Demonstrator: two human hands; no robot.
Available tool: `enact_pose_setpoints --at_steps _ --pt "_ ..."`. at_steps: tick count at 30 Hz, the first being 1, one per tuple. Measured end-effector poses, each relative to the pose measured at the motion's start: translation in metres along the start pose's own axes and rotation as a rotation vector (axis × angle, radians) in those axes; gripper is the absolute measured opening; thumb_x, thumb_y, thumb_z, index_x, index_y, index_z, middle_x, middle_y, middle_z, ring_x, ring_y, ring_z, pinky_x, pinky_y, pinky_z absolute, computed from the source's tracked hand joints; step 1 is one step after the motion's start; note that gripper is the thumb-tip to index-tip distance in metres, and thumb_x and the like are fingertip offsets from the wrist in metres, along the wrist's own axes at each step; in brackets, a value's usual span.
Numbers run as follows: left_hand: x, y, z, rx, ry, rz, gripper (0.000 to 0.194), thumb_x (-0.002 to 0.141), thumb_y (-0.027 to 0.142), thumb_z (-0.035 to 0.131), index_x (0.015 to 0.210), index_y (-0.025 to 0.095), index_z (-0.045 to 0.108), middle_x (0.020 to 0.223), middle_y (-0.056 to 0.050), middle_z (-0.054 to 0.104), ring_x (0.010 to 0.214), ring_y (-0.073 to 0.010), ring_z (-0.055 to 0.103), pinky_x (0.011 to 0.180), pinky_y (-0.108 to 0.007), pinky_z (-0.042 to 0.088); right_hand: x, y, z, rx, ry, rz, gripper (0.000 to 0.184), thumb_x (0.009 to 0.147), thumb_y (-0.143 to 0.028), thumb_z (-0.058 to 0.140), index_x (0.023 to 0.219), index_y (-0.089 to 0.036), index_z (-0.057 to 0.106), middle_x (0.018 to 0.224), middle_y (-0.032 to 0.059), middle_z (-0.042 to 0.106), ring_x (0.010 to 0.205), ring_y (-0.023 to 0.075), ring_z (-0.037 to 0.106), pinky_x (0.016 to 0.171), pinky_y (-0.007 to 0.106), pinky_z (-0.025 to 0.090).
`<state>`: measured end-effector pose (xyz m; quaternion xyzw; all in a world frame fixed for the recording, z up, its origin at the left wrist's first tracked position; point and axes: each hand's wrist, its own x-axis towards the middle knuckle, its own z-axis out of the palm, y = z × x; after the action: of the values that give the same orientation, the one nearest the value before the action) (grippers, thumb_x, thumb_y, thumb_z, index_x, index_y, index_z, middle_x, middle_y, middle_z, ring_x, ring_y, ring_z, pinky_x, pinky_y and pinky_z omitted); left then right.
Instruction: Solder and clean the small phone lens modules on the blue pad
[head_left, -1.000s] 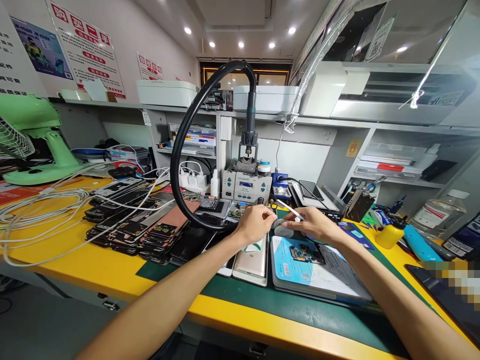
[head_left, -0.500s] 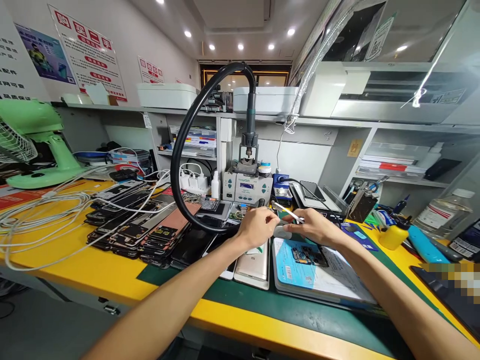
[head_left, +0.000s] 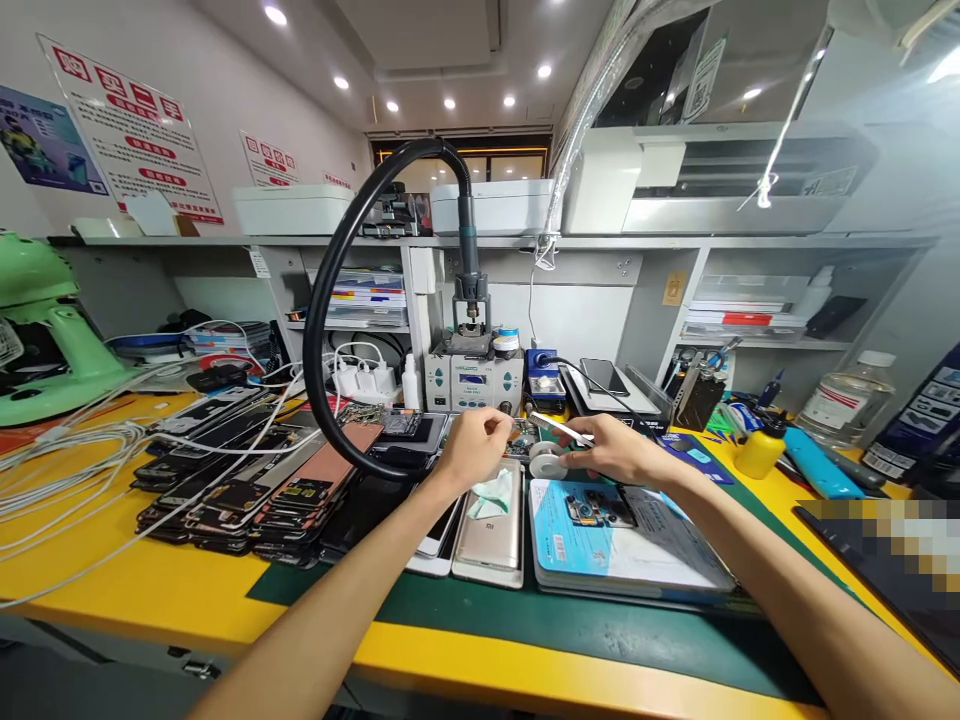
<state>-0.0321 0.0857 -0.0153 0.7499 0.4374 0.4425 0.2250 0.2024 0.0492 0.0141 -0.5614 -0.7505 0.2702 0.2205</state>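
Note:
My left hand is closed, thumb and fingers pinched together, above the far end of a gold phone back. Whatever may be between those fingertips is too small to make out. A thin silver-white tool, seemingly tweezers, sits in my right hand and points left. Below its shaft, a pale round spool touches or nearly touches my right fingertips. A crumpled pale green cloth lies on the phone back. In front of my right hand, a phone circuit board rests on a blue-and-white book.
Behind my hands stands a hot air station with a thick black hose arching to the left. Stacked phone parts and white cables cover the left side. On the right are a yellow bottle and a clear bottle.
The view has turned to the right, so the bench appears shifted left. My left hand has drawn away leftward from the right, and more of the spool and green cloth shows.

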Motion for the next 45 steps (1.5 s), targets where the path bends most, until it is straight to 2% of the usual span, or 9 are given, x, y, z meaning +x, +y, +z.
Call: enact_pose_setpoints --at_steps 5,8,11,14,21,27,32,41,45 --pt "-0.001 -0.003 -0.007 0.140 -0.206 0.018 0.021 0.079 0.018 0.060 0.090 0.016 0.078 0.076 -0.004 0.076 0.069 -0.0196 0.068 0.062 -0.027 0.050 -0.001 -0.001 -0.001 -0.053 0.013 -0.015 0.034 0.075 -0.038 0.071 0.099 -0.013 0.072 0.070 0.0012 0.065 0.055 0.0151 0.054 0.053 0.026 0.039" --pt "-0.003 0.001 -0.007 0.240 -0.268 0.064 0.016 0.077 0.023 0.064 0.083 0.016 0.077 0.084 -0.007 0.076 0.081 -0.0247 0.068 0.071 -0.032 0.051 -0.004 -0.004 -0.001 -0.093 0.036 -0.040 0.029 0.071 -0.032 0.074 0.093 -0.014 0.074 0.071 0.0029 0.067 0.065 0.0188 0.058 0.059 0.027 0.040" --pt "-0.005 0.004 -0.006 0.313 -0.265 0.101 0.019 0.082 0.027 0.062 0.090 0.016 0.076 0.095 -0.010 0.075 0.100 -0.0303 0.064 0.086 -0.038 0.050 -0.009 -0.005 -0.004 -0.116 0.055 -0.056 0.025 0.068 -0.027 0.073 0.090 -0.015 0.074 0.080 0.0050 0.071 0.076 0.0216 0.059 0.066 0.027 0.041" --pt "-0.007 0.007 -0.004 0.343 -0.283 0.125 0.020 0.084 0.027 0.062 0.096 0.018 0.075 0.097 -0.008 0.076 0.104 -0.0301 0.063 0.091 -0.040 0.051 -0.011 -0.002 -0.006 -0.138 0.055 -0.041 0.020 0.068 -0.026 0.071 0.085 -0.016 0.073 0.079 0.0039 0.070 0.073 0.0197 0.056 0.064 0.027 0.039" --pt "-0.007 0.008 -0.001 0.367 -0.226 0.113 0.030 0.091 0.018 0.053 0.114 0.018 0.072 0.103 -0.008 0.077 0.109 -0.0266 0.064 0.090 -0.035 0.054 -0.005 0.005 -0.009 -0.099 0.060 0.094 0.018 0.069 -0.027 0.069 0.080 -0.014 0.074 0.060 -0.0021 0.053 0.056 0.0131 0.046 0.053 0.025 0.031" --pt "-0.006 0.007 -0.001 0.377 -0.225 0.105 0.027 0.092 0.019 0.054 0.111 0.019 0.074 0.101 -0.006 0.078 0.107 -0.0257 0.066 0.089 -0.034 0.055 0.000 0.013 -0.006 -0.026 -0.018 0.149 0.024 0.074 -0.030 0.069 0.090 -0.014 0.076 0.054 -0.0022 0.055 0.050 0.0131 0.049 0.049 0.024 0.033" --pt "-0.007 0.007 -0.002 0.389 -0.237 0.103 0.028 0.093 0.019 0.053 0.111 0.019 0.074 0.104 -0.007 0.078 0.109 -0.0267 0.066 0.090 -0.035 0.055 0.003 0.022 -0.005 -0.074 -0.026 0.186 0.014 0.075 -0.027 0.068 0.075 -0.014 0.073 0.053 0.0006 0.058 0.048 0.0145 0.053 0.049 0.025 0.035" --pt "-0.007 0.005 -0.004 0.390 -0.247 0.096 0.030 0.093 0.017 0.050 0.112 0.020 0.073 0.100 -0.005 0.078 0.106 -0.0263 0.066 0.086 -0.034 0.055 0.002 0.015 -0.002 -0.171 0.032 0.091 0.027 0.086 -0.035 0.062 0.093 -0.012 0.075 0.061 0.0025 0.063 0.057 0.0171 0.058 0.052 0.026 0.036" --pt "-0.007 0.005 -0.003 0.386 -0.252 0.099 0.030 0.093 0.017 0.049 0.112 0.020 0.073 0.097 -0.005 0.078 0.105 -0.0265 0.066 0.087 -0.035 0.054 0.003 0.014 0.000 -0.215 0.063 0.026 0.023 0.083 -0.020 0.062 0.099 -0.013 0.078 0.081 0.0074 0.074 0.075 0.0207 0.064 0.065 0.026 0.041"
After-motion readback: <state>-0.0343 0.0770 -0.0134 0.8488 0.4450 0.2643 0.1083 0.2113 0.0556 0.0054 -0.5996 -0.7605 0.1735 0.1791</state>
